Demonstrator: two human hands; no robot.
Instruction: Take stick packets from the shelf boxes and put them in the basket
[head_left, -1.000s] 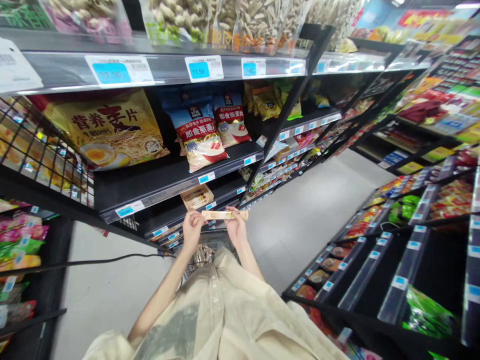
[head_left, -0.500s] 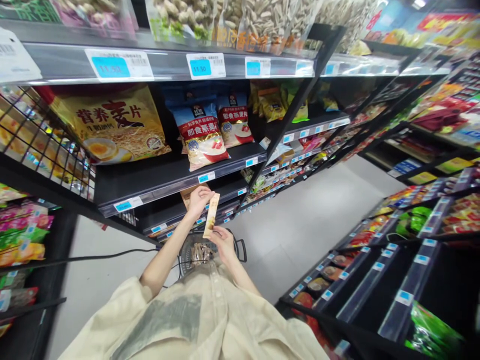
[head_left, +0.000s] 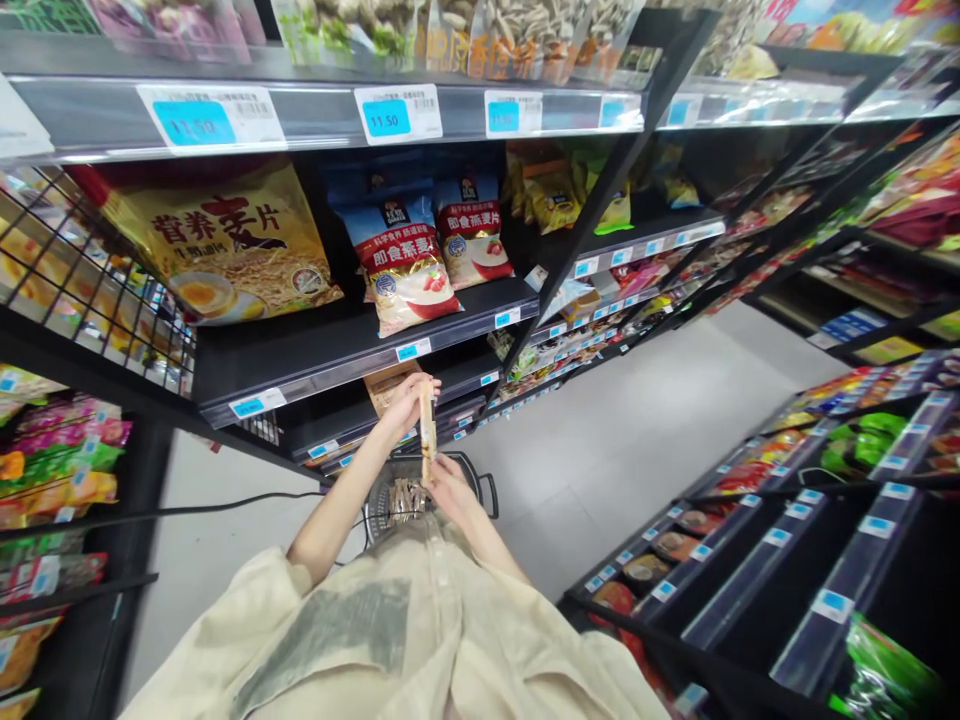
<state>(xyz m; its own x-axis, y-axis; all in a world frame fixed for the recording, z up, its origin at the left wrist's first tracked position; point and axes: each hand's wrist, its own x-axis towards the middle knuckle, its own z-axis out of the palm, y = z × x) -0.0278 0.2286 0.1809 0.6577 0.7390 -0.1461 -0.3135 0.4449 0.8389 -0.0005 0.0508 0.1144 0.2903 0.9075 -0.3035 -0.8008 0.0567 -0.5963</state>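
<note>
A slim, cream-coloured stick packet (head_left: 428,432) is held upright between both hands in front of the shelf. My left hand (head_left: 410,399) is closed on its upper end. Fingers of my right hand (head_left: 448,482) pinch its lower end. The packet shows a narrow side, with a dark strip along part of it. Below the hands stands a grey shopping basket (head_left: 486,492) with several small packets (head_left: 407,500) in it. Behind my left hand, a brown carton (head_left: 382,388) sits on a lower shelf.
Bags of instant oats (head_left: 409,270) and a large gold cereal bag (head_left: 240,240) stand on the shelf (head_left: 300,370) ahead. A black wire-mesh panel (head_left: 142,300) borders it at left. A black cable (head_left: 225,508) runs at left. Grey floor (head_left: 555,450) extends right toward another rack (head_left: 750,570).
The stick packet has turned from its broad printed face to a narrow side. Both hands still grip its ends. The view has shifted slightly.
</note>
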